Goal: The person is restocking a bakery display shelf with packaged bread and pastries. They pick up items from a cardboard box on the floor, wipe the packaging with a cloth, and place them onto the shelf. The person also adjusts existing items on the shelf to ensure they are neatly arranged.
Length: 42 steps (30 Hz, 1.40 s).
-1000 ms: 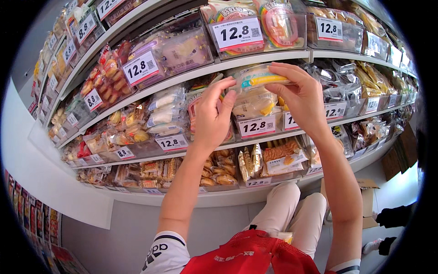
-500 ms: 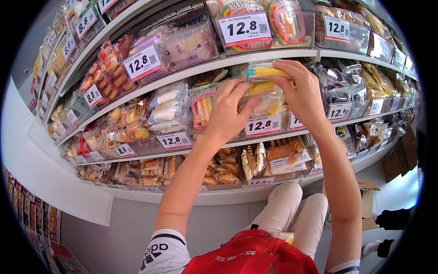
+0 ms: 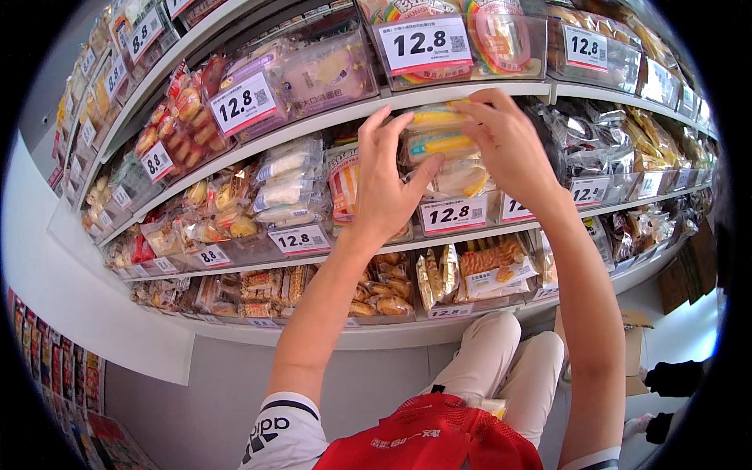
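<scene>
Clear-wrapped bread packs with yellow and teal print lie stacked on the middle shelf between my hands. The uppermost yellow-printed bread pack (image 3: 435,120) is slightly blurred, and a teal-and-yellow bread pack (image 3: 443,144) is just beneath it. Lower down are whitish bread packs (image 3: 454,182) with yellow ends. My left hand (image 3: 392,174) stands at the stack's left side, fingers raised and thumb spread away from them. Curled over the right end of the uppermost pack, my right hand (image 3: 505,142) grips it; its fingertips are partly blurred.
The shelf edge above (image 3: 462,97) runs close over my hands. Striped packs (image 3: 345,184) stand left of the stack, dark-wrapped packs (image 3: 591,141) to its right. Price cards (image 3: 453,214) line the shelf front. At the lower right are a cardboard box (image 3: 636,345) and another person's shoe (image 3: 638,427).
The teal-and-yellow pack sits lower, and a yellow-printed pack is above it. My left hand's fingers have spread and shifted left; my right hand has moved slightly right.
</scene>
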Available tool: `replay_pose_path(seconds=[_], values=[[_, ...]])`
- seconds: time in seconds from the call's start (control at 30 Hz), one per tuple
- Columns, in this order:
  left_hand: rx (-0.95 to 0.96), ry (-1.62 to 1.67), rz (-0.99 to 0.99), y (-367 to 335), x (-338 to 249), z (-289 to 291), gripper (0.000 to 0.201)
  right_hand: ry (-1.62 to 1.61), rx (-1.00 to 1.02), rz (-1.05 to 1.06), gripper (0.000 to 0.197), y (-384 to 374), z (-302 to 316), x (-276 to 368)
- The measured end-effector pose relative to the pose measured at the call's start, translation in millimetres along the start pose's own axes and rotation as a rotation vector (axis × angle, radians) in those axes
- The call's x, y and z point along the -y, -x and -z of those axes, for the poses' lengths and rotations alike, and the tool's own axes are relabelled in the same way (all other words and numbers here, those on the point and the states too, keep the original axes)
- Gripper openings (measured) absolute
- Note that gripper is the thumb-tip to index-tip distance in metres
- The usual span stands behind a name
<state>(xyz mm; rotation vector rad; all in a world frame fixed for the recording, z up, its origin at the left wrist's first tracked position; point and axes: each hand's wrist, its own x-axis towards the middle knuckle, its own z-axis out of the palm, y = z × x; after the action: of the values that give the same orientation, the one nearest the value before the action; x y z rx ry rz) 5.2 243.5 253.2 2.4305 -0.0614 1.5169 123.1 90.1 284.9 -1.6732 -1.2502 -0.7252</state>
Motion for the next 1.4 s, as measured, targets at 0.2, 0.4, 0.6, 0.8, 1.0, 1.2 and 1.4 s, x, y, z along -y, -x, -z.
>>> replay_pose_path(seconds=[0.2, 0.4, 0.6, 0.8, 1.0, 1.2, 1.4], values=[[0.148, 0.027, 0.04, -2.8, 0.3, 0.7, 0.057, -0.019, -0.066, -0.049, 0.01, -2.3, 1.4, -15.3], [0.24, 0.02, 0.086, -8.0, 3.7, 0.1, 0.068, -0.009, 0.017, -0.071, 0.017, -6.9, 3.7, -31.5], [0.262, -0.01, 0.12, -0.4, 5.0, 0.1, 0.066, -0.108, -0.034, 0.073, 0.02, 9.0, 1.7, -5.4], [0.217, 0.009, 0.123, -7.2, 3.1, -3.5, 0.065, -0.141, -0.008, 0.038, 0.024, 11.5, 3.6, -14.7], [-0.041, 0.117, 0.003, 38.8, -10.2, 16.7, 0.05, -0.151, -0.134, -0.13, 0.025, 83.5, 57.0, -10.0], [0.595, 0.305, 0.217, 180.8, -100.5, 24.5, 0.022, -0.216, 0.632, -0.966, 0.02, 283.2, 103.5, 11.5], [0.956, 0.59, 0.484, 269.4, -138.0, -16.8, 0.022, -0.056, 1.113, -0.876, 0.022, 399.5, 91.2, 53.9]])
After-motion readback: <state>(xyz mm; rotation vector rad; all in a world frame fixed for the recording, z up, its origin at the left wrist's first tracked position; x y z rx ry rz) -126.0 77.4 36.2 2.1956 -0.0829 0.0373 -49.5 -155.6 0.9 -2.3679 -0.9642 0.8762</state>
